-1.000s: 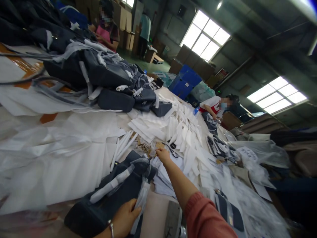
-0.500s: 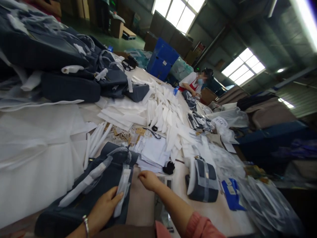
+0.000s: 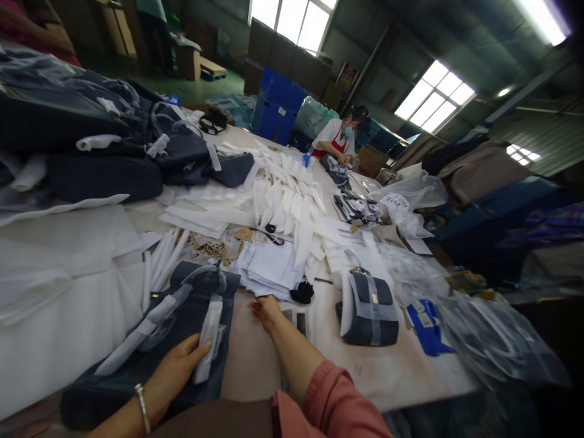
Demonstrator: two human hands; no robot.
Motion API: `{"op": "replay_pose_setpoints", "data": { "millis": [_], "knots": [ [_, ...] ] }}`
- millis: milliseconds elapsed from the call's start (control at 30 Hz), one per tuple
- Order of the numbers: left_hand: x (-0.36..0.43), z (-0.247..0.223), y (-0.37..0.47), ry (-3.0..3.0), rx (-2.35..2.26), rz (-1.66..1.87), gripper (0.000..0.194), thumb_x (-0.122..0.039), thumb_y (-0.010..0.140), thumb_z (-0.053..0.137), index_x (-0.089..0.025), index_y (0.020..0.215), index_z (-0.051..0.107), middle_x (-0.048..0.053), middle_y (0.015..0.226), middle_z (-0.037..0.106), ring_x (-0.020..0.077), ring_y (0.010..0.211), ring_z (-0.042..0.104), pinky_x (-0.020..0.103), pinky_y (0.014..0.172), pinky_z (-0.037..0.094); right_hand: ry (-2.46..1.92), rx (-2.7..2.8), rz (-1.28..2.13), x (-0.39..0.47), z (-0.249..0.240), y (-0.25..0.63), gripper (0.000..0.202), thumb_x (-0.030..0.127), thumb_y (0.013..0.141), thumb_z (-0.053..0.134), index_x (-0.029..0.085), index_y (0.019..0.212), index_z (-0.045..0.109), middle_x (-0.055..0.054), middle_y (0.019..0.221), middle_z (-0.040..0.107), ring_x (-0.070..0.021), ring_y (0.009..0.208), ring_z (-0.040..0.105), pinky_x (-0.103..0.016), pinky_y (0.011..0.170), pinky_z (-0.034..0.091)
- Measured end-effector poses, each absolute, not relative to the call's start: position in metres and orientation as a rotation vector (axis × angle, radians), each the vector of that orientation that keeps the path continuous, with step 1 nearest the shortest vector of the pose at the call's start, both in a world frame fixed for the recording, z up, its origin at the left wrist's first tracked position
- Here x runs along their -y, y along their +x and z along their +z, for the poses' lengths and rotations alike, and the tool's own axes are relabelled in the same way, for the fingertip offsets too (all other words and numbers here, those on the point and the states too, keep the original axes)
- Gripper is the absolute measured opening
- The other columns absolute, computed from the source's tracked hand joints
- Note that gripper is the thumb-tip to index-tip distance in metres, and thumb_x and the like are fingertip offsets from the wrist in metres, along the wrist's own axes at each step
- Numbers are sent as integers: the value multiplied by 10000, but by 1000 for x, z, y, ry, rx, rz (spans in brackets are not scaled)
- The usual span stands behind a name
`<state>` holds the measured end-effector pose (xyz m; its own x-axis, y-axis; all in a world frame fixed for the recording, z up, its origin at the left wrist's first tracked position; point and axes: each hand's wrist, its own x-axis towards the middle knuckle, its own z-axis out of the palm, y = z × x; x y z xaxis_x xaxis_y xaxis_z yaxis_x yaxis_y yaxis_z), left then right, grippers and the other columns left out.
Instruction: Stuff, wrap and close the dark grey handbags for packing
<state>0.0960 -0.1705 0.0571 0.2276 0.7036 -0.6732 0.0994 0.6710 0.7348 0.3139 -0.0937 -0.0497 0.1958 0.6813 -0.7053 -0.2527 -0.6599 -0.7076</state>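
Observation:
A dark blue bag (image 3: 182, 340) lies flat at the lower left, its straps wrapped in white and clear padding. My left hand (image 3: 185, 362) rests on it, thumb and fingers closed on the wrapped strap (image 3: 211, 340). To the right of the bag, my right hand (image 3: 265, 309) is over the table by the front edge of a stack of white sheets (image 3: 271, 267); its fingers are partly curled, and whether anything small is between them cannot be made out. A black pompom-like item (image 3: 302, 292) sits just right of the sheets.
A wrapped blue bag (image 3: 370, 309) stands on the right, near a blue item (image 3: 427, 327) and clear plastic bags (image 3: 497, 334). Many white strips (image 3: 292, 204) cover the middle. Dark bags (image 3: 100, 134) are piled at the back left. A person (image 3: 337, 140) works at the far end.
The whole view has shifted, so most things sit further left. My right hand has moved up to the edge of the white sheets, its fingers less tightly curled. My left hand stays on the strap.

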Motion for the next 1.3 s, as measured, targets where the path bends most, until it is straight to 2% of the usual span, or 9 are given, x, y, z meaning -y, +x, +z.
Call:
{"op": "replay_pose_setpoints", "data": {
  "millis": [200,333,500,600,733,933,1133,1300],
  "knots": [
    [178,57,95,762,-1261,534,524,-541,639,624,-123,956,616,8,704,640,182,680,578,264,620,448,-1744,546,1469,69,-32,349,257,158,690,466,194,944,490,-27,937,580,-100,750,602,-188,589,434],
    [181,53,94,751,-1242,544,547,-537,657,615,-115,1005,603,4,706,628,159,624,552,255,577,429,-1854,717,1485,66,-26,361,251,168,707,468,166,945,547,-49,913,610,-114,706,604,-206,569,430],
    [184,44,90,832,-1247,561,522,-505,696,588,-96,1021,602,41,782,663,190,714,581,279,652,446,-1981,1068,1407,75,-27,343,224,141,719,471,143,898,606,-43,798,629,-124,623,577,-237,576,424],
    [186,38,88,880,-1249,582,502,-491,710,574,-95,1017,604,61,850,675,210,785,591,291,698,446,-1968,1331,1295,78,-21,329,166,148,720,496,153,811,635,-27,722,624,-149,662,570,-275,663,431],
    [187,35,88,889,-1244,604,489,-489,699,560,-95,984,608,56,827,668,207,757,585,295,686,440,-1845,1592,1163,76,-1,315,157,194,742,515,184,818,652,-20,786,643,-176,822,570,-290,786,406],
    [188,38,91,903,-1299,614,370,-443,680,548,-128,861,619,32,792,651,193,741,561,276,661,423,-1588,1766,1007,79,31,286,220,260,806,452,187,898,638,-35,823,646,-185,798,580,-293,750,429],
    [187,38,89,876,-1273,644,356,-427,686,533,-130,863,619,29,784,650,181,733,561,265,658,412,-1346,1925,1038,87,64,241,198,250,812,468,208,901,639,-42,863,642,-186,822,577,-293,758,430],
    [186,36,86,856,-1263,629,359,-396,699,516,-132,918,621,30,801,662,194,760,577,272,671,419,-1414,1895,1079,95,71,223,170,303,814,478,210,841,619,-36,803,610,-180,763,556,-290,706,423]
  ]
}}
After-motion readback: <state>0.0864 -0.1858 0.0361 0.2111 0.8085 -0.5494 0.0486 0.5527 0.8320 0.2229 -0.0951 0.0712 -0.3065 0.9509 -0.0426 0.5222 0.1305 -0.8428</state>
